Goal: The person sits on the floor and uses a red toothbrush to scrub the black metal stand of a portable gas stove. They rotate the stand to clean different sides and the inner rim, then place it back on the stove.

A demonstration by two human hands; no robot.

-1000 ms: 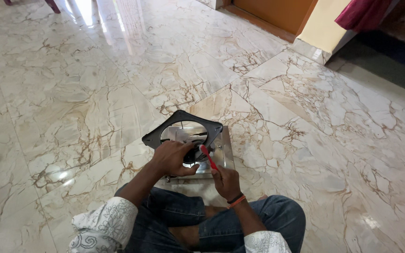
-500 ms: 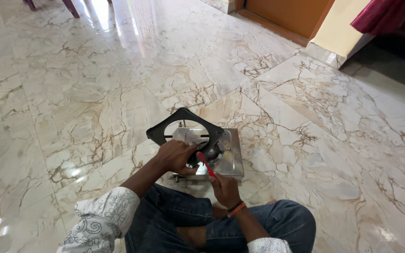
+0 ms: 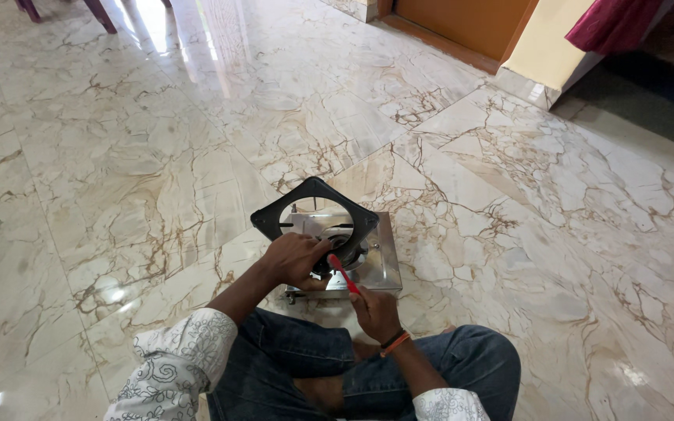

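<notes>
Stove [image 3: 380, 261] on floor [image 3: 157, 179], between my knees; black grate [image 3: 315, 212] tilted up.
Left hand [image 3: 294, 259] fingers curled on burner [image 3: 342, 251]; right hand [image 3: 374, 312] pinching red brush [image 3: 344, 274]. Risk: grate may drop onto my knuckles; stove may skid on the polished marble.

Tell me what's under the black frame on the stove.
Under the tilted black frame, the steel stove top and part of the dark burner show. The left hand covers the burner's near side; the right hand points a red tool at it.
</notes>
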